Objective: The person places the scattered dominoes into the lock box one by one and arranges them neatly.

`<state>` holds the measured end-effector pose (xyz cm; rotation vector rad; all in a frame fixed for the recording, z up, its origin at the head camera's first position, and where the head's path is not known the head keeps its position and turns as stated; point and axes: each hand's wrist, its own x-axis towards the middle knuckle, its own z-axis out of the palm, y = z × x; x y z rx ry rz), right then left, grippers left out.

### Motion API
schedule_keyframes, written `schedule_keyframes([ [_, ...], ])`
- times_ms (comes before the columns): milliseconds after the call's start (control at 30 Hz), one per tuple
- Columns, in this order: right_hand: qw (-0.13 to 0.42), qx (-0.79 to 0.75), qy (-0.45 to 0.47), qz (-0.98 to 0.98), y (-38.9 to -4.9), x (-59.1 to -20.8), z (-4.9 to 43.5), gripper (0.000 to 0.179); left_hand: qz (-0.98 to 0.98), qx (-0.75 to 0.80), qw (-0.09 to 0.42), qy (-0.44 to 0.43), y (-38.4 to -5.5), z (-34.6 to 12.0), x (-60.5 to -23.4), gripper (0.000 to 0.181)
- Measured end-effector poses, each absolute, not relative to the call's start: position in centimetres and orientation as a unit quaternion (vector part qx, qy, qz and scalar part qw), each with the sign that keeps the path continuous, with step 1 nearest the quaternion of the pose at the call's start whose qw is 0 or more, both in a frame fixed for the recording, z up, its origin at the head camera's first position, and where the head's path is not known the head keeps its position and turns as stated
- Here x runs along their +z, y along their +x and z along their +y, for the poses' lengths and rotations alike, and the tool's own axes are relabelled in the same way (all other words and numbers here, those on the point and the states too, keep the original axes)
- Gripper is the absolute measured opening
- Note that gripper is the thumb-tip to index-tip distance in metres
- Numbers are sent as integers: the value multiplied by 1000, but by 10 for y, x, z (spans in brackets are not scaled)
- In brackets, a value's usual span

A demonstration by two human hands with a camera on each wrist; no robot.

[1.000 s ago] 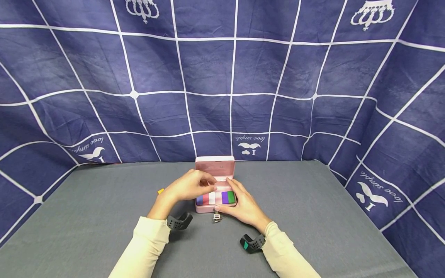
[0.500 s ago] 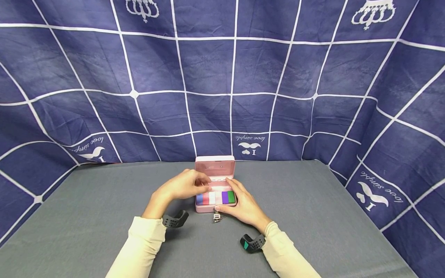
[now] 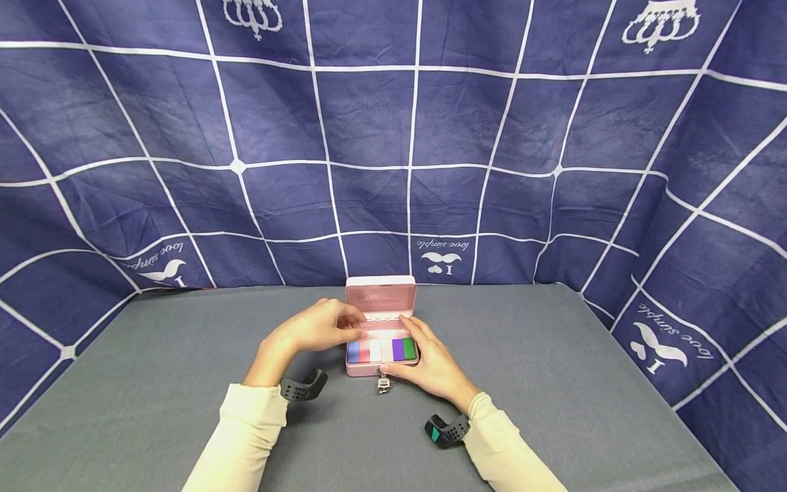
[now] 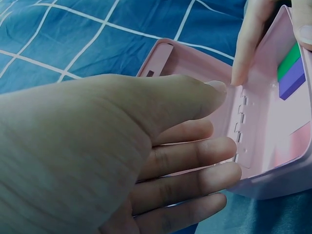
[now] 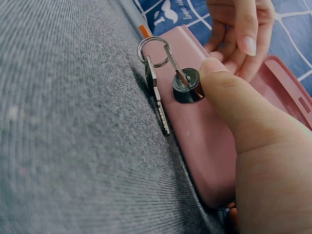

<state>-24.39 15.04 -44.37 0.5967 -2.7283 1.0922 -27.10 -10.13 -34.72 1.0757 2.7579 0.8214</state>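
Note:
A pink lock box (image 3: 363, 370) stands with its lid (image 3: 391, 298) raised. Inside lies a row of coloured blocks, with a blue block (image 3: 353, 352) at one end and purple (image 3: 397, 349) and green (image 3: 408, 349) blocks at the other. My right hand (image 3: 433, 365) grips the box's right side, thumb at the front beside the lock (image 5: 187, 87) and index finger near the hinge. One key sits in the lock; another key (image 5: 162, 117) dangles from the ring. My left hand (image 3: 316, 328) hovers at the box's left side, fingers apart and loosely bent, holding nothing.
A grey cloth (image 3: 553, 383) covers the table. Behind it hangs a blue curtain (image 3: 455, 137) with white lines. A small orange piece (image 5: 145, 30) shows past the box's far end in the right wrist view.
My left hand has drawn leftward from over the box, uncovering more of its inside. The yellow piece left of the box is now hidden from the head view. My right hand has stayed put.

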Motion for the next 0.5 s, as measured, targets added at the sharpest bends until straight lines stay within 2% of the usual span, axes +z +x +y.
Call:
schedule_keyframes([
  [500, 70, 365, 200, -907, -244, -442, 149, 99, 898, 266, 54, 347, -270, -102, -346, 24],
])
